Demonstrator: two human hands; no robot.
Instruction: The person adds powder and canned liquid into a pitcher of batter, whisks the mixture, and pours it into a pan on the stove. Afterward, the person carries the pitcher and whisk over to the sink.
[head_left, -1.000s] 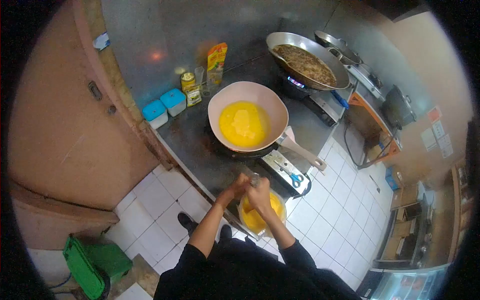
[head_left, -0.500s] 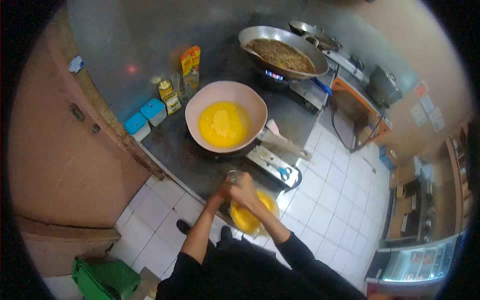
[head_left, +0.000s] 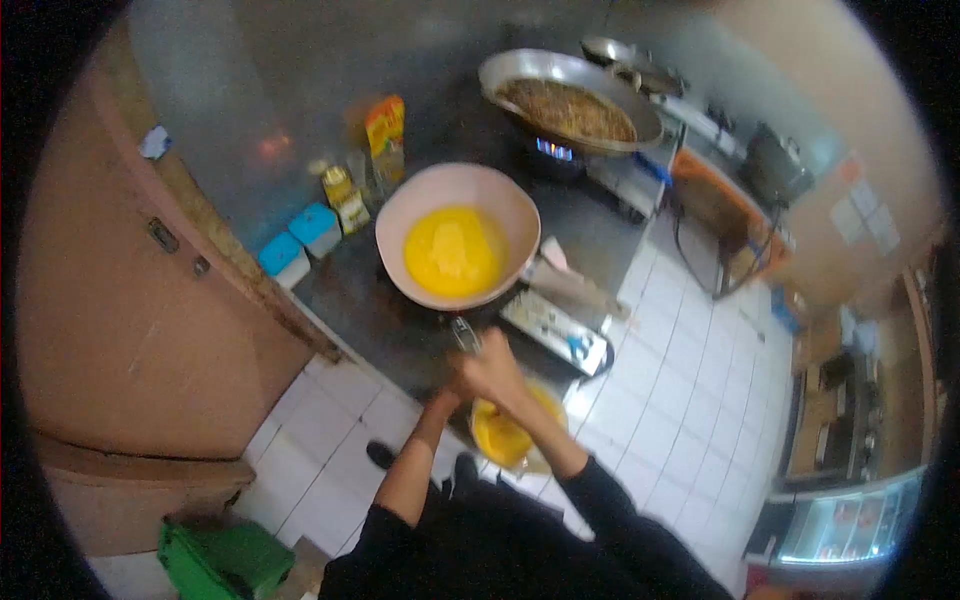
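My left hand point(head_left: 456, 383) and my right hand point(head_left: 497, 374) are closed together around what looks like a wire whisk point(head_left: 464, 333). Its shiny metal loops stick out above my fists, toward the pan; the rest is hidden in my fingers. Beyond them a pink-lined pan point(head_left: 400, 215) holds yellow liquid point(head_left: 425, 255) with a paler patch in its middle. Under my right forearm stands a tub of yellow mixture point(head_left: 503, 440), partly covered by the arm.
A large wok point(head_left: 495, 70) with dark brown food sits over a burner flame at the back. Blue-lidded boxes point(head_left: 316, 228), a yellow tin point(head_left: 337, 182) and a yellow-red packet point(head_left: 385, 130) line the wall. Blue scissors point(head_left: 580, 346) lie on the stove panel point(head_left: 545, 325).
The metal loops now show more clearly above my fists. My hands stay clasped near the pan, and the whole view has shifted slightly.
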